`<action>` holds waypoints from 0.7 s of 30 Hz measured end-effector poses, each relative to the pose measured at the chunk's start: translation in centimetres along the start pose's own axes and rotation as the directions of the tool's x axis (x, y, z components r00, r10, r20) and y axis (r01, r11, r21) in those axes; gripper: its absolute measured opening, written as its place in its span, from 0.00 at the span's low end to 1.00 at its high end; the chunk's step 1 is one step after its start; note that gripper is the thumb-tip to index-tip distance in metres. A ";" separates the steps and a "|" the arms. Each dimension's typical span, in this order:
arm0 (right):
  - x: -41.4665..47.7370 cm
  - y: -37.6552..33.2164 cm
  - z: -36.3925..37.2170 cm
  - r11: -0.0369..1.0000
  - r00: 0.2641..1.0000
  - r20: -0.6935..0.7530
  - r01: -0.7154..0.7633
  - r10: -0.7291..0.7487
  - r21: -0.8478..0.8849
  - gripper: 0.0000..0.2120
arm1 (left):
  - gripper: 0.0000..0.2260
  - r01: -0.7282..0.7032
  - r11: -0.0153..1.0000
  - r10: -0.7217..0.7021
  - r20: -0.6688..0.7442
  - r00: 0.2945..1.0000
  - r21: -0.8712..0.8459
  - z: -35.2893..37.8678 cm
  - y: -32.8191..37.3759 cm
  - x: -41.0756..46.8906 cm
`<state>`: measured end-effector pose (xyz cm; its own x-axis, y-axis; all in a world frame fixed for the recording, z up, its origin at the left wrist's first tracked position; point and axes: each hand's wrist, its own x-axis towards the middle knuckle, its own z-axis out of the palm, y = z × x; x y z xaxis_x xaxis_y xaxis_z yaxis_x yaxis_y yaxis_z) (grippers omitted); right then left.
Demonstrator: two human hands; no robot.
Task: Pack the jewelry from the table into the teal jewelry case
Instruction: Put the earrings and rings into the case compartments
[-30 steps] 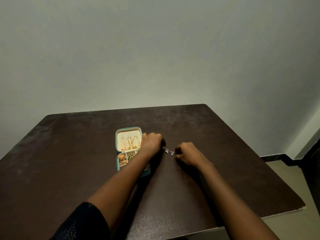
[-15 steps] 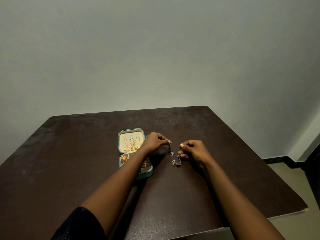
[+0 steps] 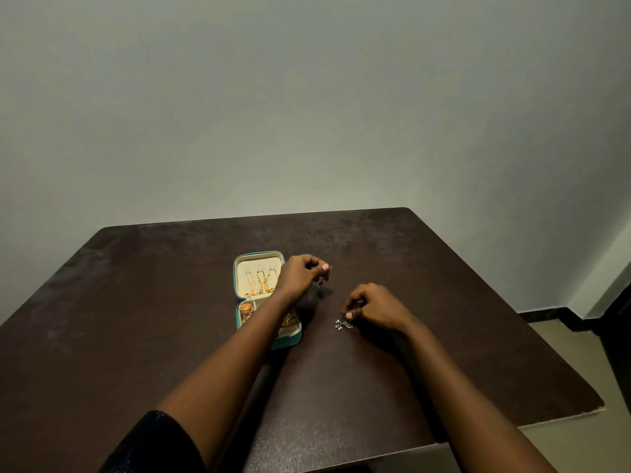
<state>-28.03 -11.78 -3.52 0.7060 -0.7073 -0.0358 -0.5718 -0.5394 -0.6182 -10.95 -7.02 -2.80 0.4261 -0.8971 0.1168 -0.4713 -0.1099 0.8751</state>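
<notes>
The teal jewelry case point(image 3: 239, 268) lies open on the dark table point(image 3: 136, 319), its cream lid holding gold chains point(image 3: 261, 281) and its lower tray holding gold pieces, partly hidden by my left forearm. My left hand point(image 3: 300, 274) hovers just right of the case and pinches a small silver earring point(image 3: 324, 278) that dangles above the table. My right hand point(image 3: 372, 307) is further right, fingers curled, pinching a second silver earring point(image 3: 342, 324) that touches the tabletop.
The table's right edge and near right corner point(image 3: 594, 404) drop to a tiled floor. A plain wall stands right behind the table's far edge. A dark doorway or furniture edge point(image 3: 618, 319) is at the far right.
The silver pair was together between my hands; now each hand holds one piece. My left hand lifted its earring up, my right hand drew the other toward me and to the right.
</notes>
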 end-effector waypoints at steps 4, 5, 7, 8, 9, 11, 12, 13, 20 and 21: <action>-0.4 0.1 -0.3 0.999 1.000 0.009 0.016 -0.017 0.048 0.06 | 0.04 -0.015 1.000 0.015 0.000 1.000 0.008 -0.2 -0.1 -0.3; -0.5 0.2 -0.4 0.998 1.000 0.024 0.011 -0.013 0.064 0.06 | 0.04 -0.014 1.000 0.014 0.002 1.000 0.005 -0.3 -0.1 -0.4; -0.7 0.3 -0.5 0.999 0.998 0.059 0.002 -0.005 0.052 0.05 | 0.04 -0.009 1.000 0.009 0.009 1.000 -0.004 -0.4 -0.2 -0.5; -0.8 0.3 -0.5 1.000 0.998 0.067 -0.002 0.000 0.030 0.05 | 0.04 -0.005 1.000 0.005 0.012 1.000 -0.005 -0.4 -0.2 -0.6; -0.8 0.3 -0.4 1.000 0.998 0.061 -0.001 0.001 0.001 0.05 | 0.05 -0.001 1.000 0.001 0.014 1.000 -0.005 -0.4 -0.2 -0.6; -0.8 0.3 -0.1 0.999 1.000 0.022 0.009 -0.009 -0.044 0.04 | 0.05 0.002 1.000 -0.002 0.016 1.000 -0.019 -0.4 -0.2 -0.7; -0.8 0.2 0.0 0.999 1.000 -0.003 0.015 -0.015 -0.037 0.04 | 0.06 0.004 0.999 -0.003 0.015 1.000 -0.034 -0.4 -0.1 -0.9; -0.8 0.0 0.0 1.000 0.999 -0.032 0.014 -0.014 0.001 0.03 | 0.06 0.006 0.999 -0.006 0.012 1.000 -0.048 -0.4 0.0 -1.0; -0.3 -1.6 -0.3 0.796 0.972 -0.123 -0.087 0.198 0.598 0.10 | 0.06 -0.003 0.995 0.003 -0.003 1.000 -0.097 -1.0 0.5 -1.2; -0.2 -1.9 -0.4 0.730 0.968 -0.104 -0.099 0.229 0.676 0.09 | 0.06 -0.008 0.994 0.009 0.001 1.000 -0.106 -1.0 0.6 -1.3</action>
<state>-27.25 -10.85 -2.03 0.5090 -0.8556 -0.0939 -0.2050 -0.0146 -0.9787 -10.99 -5.47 -1.97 0.4214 -0.8984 0.1239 -0.3904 -0.0564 0.9189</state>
